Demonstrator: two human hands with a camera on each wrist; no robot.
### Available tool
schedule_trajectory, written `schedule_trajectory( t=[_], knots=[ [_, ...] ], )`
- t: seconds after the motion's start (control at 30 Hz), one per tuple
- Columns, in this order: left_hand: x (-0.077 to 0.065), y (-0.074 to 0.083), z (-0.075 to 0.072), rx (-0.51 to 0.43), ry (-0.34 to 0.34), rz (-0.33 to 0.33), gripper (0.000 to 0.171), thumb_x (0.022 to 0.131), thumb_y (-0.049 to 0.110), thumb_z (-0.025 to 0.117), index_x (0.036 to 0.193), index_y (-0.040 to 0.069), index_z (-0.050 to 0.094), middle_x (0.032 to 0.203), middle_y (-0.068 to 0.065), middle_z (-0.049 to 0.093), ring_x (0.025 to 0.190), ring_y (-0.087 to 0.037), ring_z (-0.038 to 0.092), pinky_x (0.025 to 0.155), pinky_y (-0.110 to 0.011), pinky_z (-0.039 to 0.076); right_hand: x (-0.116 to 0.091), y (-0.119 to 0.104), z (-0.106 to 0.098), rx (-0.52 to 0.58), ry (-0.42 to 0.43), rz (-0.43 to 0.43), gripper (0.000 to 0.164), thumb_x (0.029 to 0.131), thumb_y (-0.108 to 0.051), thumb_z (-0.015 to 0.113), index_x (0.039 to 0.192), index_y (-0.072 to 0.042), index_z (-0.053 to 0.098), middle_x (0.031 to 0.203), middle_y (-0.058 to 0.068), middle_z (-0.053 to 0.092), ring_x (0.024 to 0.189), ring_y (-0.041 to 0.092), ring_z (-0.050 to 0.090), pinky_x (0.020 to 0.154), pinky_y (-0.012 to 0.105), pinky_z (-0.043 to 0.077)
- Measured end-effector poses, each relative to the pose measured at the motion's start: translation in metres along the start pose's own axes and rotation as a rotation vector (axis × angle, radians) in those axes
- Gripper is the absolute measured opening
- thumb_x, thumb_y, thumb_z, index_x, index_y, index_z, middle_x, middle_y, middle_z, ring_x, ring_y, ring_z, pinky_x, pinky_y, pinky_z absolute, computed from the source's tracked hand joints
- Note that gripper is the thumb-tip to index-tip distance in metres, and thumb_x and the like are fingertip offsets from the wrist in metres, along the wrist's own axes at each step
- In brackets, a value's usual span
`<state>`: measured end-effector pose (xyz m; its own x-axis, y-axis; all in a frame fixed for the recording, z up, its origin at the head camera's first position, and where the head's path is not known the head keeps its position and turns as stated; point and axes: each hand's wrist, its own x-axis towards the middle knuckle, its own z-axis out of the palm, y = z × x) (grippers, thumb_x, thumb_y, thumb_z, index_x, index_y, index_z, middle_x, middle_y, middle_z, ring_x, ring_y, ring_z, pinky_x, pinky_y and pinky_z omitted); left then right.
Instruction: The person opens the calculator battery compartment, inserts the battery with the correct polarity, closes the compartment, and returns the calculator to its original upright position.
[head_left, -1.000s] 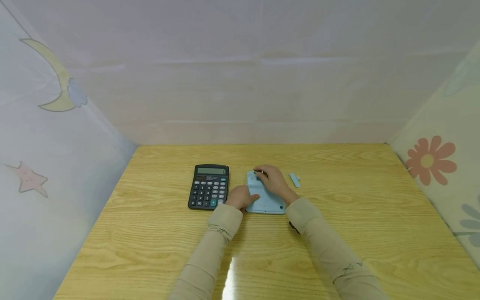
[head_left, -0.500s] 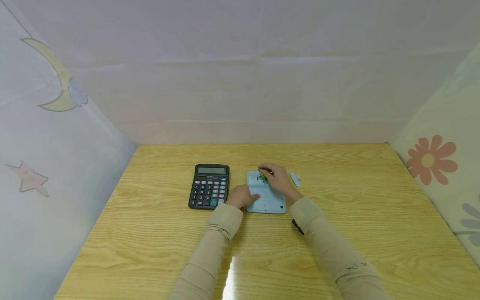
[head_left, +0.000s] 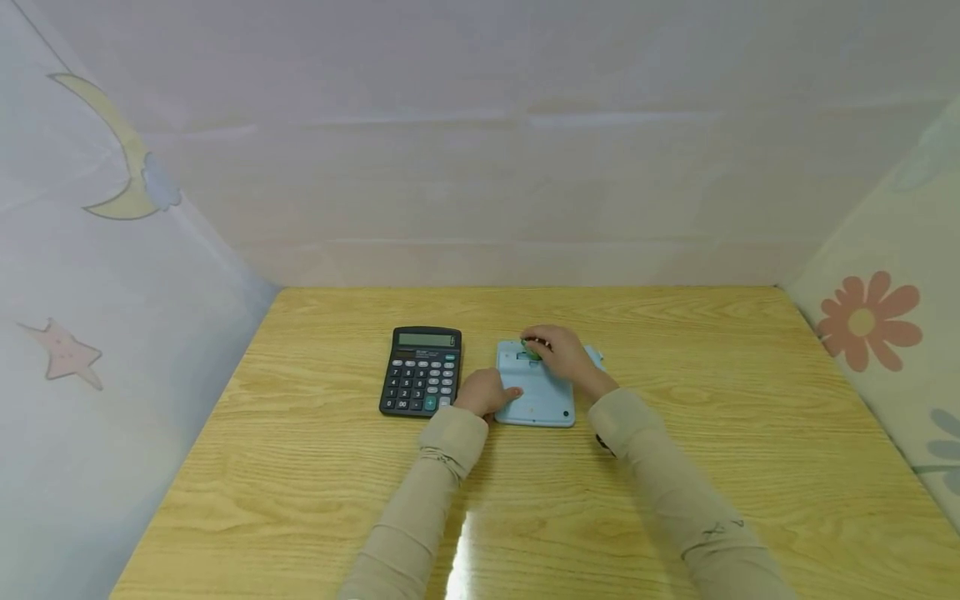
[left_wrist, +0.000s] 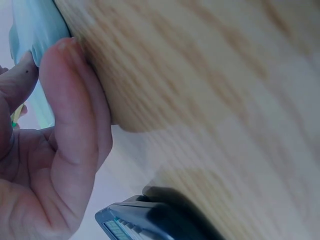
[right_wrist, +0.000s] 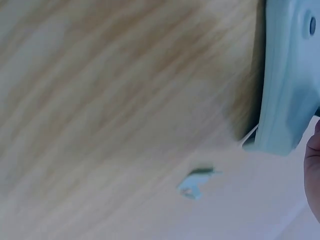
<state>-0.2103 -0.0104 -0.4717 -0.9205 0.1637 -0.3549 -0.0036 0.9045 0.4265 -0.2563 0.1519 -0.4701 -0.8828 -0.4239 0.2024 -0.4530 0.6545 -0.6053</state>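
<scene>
A light blue calculator lies face down on the table, its battery slot uncovered near the far edge. My left hand grips its left edge, thumb on the back and fingers bent below, as the left wrist view shows. Over the slot, my right hand pinches a green battery, partly covered by the fingers. Just beyond the right hand lies the small light blue battery cover, partly hidden in the head view. Only a bit of the right hand's fingers shows in the right wrist view.
A black calculator lies face up, close to the left hand, with its display at the far end. The wooden table ends at pale cloth walls at the back and both sides.
My right hand has shifted a little right with the green battery, from the slot's left end to over its middle. The left hand keeps its grip on the light blue calculator.
</scene>
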Motion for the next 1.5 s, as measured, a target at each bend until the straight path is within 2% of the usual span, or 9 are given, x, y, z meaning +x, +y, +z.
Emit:
schedule_trajectory(
  t=[0.3, 0.6, 0.83, 1.0, 1.07, 1.2, 1.4, 1.5],
  knots=[
    [0.000, 0.000, -0.001, 0.000, 0.005, 0.001, 0.041, 0.088, 0.040, 0.057, 0.077, 0.001, 0.061, 0.043, -0.005, 0.049, 0.031, -0.013, 0.041, 0.035, -0.024, 0.036, 0.001, 0.000, -0.006, -0.091, -0.061, -0.029, 0.021, 0.090, -0.011, 0.057, 0.108, -0.005, 0.065, 0.107, 0.011, 0.063, 0.085, 0.021, 0.057, 0.073, 0.037, 0.045],
    [0.000, 0.001, 0.000, 0.024, 0.015, 0.028, 0.040, 0.088, 0.040, 0.057, 0.081, 0.000, 0.063, 0.049, -0.006, 0.051, 0.037, -0.014, 0.043, 0.042, -0.026, 0.037, 0.002, -0.008, -0.008, -0.259, -0.105, -0.186, 0.019, 0.086, -0.011, 0.062, 0.102, -0.002, 0.068, 0.096, 0.010, 0.065, 0.092, 0.026, 0.057, 0.083, 0.039, 0.045],
    [-0.001, 0.001, 0.000, 0.027, 0.027, 0.038, 0.040, 0.088, 0.040, 0.057, 0.070, 0.004, 0.059, 0.046, -0.005, 0.048, 0.036, -0.013, 0.041, 0.040, -0.025, 0.035, 0.010, -0.016, -0.014, -0.491, -0.131, -0.326, 0.008, 0.084, -0.009, 0.065, 0.088, -0.006, 0.071, 0.080, 0.004, 0.059, 0.075, 0.018, 0.051, 0.068, 0.030, 0.045],
    [-0.003, 0.001, -0.001, -0.002, 0.030, 0.027, 0.041, 0.088, 0.038, 0.058, 0.067, 0.003, 0.059, 0.042, -0.004, 0.046, 0.032, -0.013, 0.041, 0.036, -0.024, 0.035, 0.014, -0.024, -0.013, -0.753, -0.210, -0.394, 0.005, 0.083, -0.010, 0.066, 0.081, -0.010, 0.070, 0.077, 0.001, 0.058, 0.071, 0.015, 0.048, 0.064, 0.024, 0.043],
    [-0.004, 0.001, -0.001, -0.010, 0.026, 0.024, 0.042, 0.088, 0.038, 0.058, 0.064, 0.003, 0.059, 0.040, -0.003, 0.045, 0.031, -0.012, 0.040, 0.035, -0.024, 0.035, 0.014, -0.027, -0.011, -0.823, -0.251, -0.413, 0.005, 0.083, -0.008, 0.066, 0.080, -0.011, 0.070, 0.077, 0.002, 0.058, 0.070, 0.014, 0.048, 0.062, 0.023, 0.041],
    [-0.005, 0.001, -0.001, -0.015, 0.021, 0.031, 0.043, 0.088, 0.038, 0.058, 0.061, 0.005, 0.057, 0.039, -0.003, 0.045, 0.030, -0.012, 0.041, 0.034, -0.023, 0.035, 0.012, -0.028, -0.007, -0.842, -0.291, -0.386, 0.008, 0.084, -0.006, 0.063, 0.081, -0.010, 0.069, 0.076, 0.002, 0.056, 0.070, 0.014, 0.046, 0.061, 0.023, 0.040],
    [-0.007, 0.001, -0.002, -0.026, 0.032, 0.030, 0.043, 0.088, 0.037, 0.059, 0.059, 0.006, 0.055, 0.039, -0.003, 0.045, 0.029, -0.012, 0.040, 0.034, -0.023, 0.034, 0.012, -0.028, -0.002, -0.826, -0.260, -0.355, 0.011, 0.085, -0.005, 0.062, 0.081, -0.011, 0.070, 0.077, 0.002, 0.057, 0.072, 0.015, 0.048, 0.063, 0.023, 0.044],
    [-0.007, 0.001, -0.002, -0.032, 0.037, 0.035, 0.044, 0.088, 0.036, 0.059, 0.057, 0.006, 0.054, 0.039, -0.003, 0.044, 0.029, -0.012, 0.040, 0.034, -0.023, 0.034, 0.013, -0.034, 0.003, -0.813, -0.250, -0.296, 0.012, 0.086, -0.003, 0.060, 0.079, -0.007, 0.069, 0.079, 0.004, 0.059, 0.075, 0.017, 0.052, 0.064, 0.026, 0.047]
  ],
)
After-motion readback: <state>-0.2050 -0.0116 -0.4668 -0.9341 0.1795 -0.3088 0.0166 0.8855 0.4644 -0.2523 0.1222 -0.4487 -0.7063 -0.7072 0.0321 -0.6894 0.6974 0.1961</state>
